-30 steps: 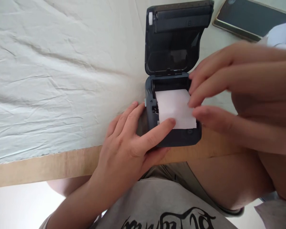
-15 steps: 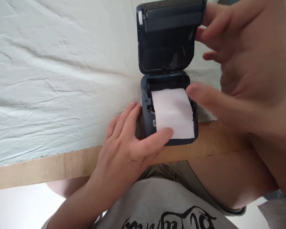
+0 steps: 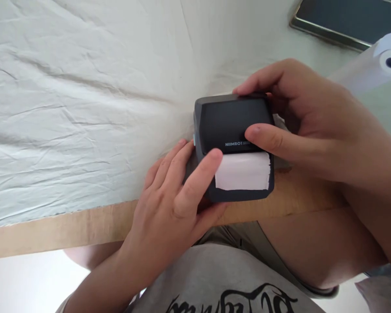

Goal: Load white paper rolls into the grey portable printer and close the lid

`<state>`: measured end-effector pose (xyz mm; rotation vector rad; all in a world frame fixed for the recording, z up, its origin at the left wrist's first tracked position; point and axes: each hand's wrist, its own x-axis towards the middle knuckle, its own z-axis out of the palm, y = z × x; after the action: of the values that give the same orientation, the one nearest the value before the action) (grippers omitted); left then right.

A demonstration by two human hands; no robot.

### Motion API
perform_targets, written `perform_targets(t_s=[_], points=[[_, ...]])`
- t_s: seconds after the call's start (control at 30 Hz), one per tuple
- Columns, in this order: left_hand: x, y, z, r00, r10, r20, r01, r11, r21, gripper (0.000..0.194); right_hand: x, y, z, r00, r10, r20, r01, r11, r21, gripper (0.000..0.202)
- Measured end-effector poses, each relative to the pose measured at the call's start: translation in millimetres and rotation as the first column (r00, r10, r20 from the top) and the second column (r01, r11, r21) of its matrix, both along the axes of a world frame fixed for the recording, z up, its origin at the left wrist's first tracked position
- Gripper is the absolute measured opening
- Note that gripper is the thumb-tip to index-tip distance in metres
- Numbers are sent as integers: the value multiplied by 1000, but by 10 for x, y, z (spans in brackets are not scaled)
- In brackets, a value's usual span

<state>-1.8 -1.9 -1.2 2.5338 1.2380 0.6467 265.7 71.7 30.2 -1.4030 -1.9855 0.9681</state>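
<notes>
Down over the body of your dark label printer (image 3: 243,196) comes the lid (image 3: 230,121), which half a second ago stands upright behind it, and your right hand (image 3: 316,126) moves with it from beside its raised edge. Your right fingers now close on the lid, thumb on its top and fingertips curled at the far edge, apparently to press it down and steady it. Your left hand (image 3: 169,195) is part-closed around the printer's left and near sides, probably to brace it; its index fingertip touches the near left corner, where lid and paper meet. The printer sits at the near edge of the cloth (image 3: 84,108), partly above the wooden edge (image 3: 101,222). Its inside is hidden, so you cannot tell how the paper lies in there or whether the lid is latched. A paper strip (image 3: 243,173) emerges under the lid's near edge and lies across the body's near part, likely left outside to keep its end free. Far right, a white roll (image 3: 361,71) with a hollow core lies near a phone (image 3: 352,21).
</notes>
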Motion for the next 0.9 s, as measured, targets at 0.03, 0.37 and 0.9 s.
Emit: perform_targets(t_s=[0.03,0.37,0.9], points=[[2,0,-2,1000,13,-3,-13,1000,-14,78,-7,9,5,1000,8,-28,-8,1000,-21,39],[32,5,42,998,46,-47,-47,998,-32,69,10,128,30,994,80,-74,-93,979,-183,47],[28,82,14,993,117,-19,-118,982,-145,113,124,-89,-55,997,51,61,-49,998,-41,40]])
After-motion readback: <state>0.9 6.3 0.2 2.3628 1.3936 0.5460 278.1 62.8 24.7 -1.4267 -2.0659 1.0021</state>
